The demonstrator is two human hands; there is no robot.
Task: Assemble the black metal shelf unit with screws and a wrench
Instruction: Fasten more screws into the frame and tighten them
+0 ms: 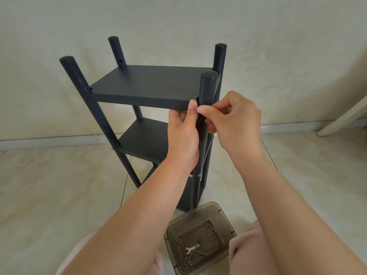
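The black metal shelf unit stands upright on the floor, with four round posts and three shelves one above the other. My left hand grips the front right corner of the top shelf, thumb up against the near right post. My right hand pinches something small at that post, level with the top shelf; what it pinches is hidden by the fingers. A small silver wrench lies in a tinted plastic tray on the floor, with loose screws and washers beside it.
The floor is pale tile and a cream wall with a grey skirting runs behind the shelf. A light furniture leg slants at the far right. My knees in pink cloth flank the tray.
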